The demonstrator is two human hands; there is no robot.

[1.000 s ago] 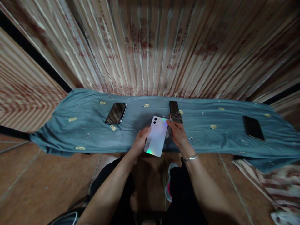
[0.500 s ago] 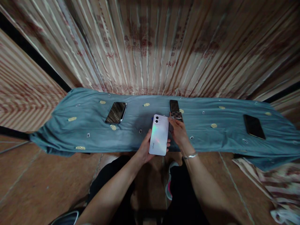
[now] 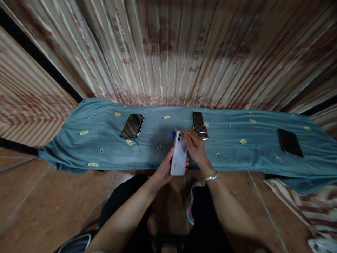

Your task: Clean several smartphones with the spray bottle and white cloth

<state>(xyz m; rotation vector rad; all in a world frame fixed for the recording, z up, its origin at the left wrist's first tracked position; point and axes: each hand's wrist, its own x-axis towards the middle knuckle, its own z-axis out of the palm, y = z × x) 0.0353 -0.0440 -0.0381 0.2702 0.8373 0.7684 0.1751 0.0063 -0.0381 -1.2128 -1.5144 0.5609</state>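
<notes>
My left hand (image 3: 165, 169) grips the lower half of a white iridescent phone (image 3: 179, 154), its back and two camera lenses turned toward me and tilted on edge. My right hand (image 3: 197, 149) is against the phone's right side, fingers pinched on a thin pale stick (image 3: 182, 131) that lies across the phone's top edge. A small blue object (image 3: 173, 134) peeks out behind the phone's top left corner. Both hands hover over the near edge of a table covered by a blue cloth (image 3: 105, 149).
On the cloth lie a dark phone (image 3: 132, 125) to the left, a checkered-backed phone (image 3: 199, 125) just beyond my right hand, and a black phone (image 3: 289, 143) far right. A striped curtain hangs behind. Patterned fabric (image 3: 302, 207) lies on the floor at right.
The white phone has turned from lying flat and slanted to nearly edge-on and more upright. My left hand shifted under it, and the thin stick now shows at its top.
</notes>
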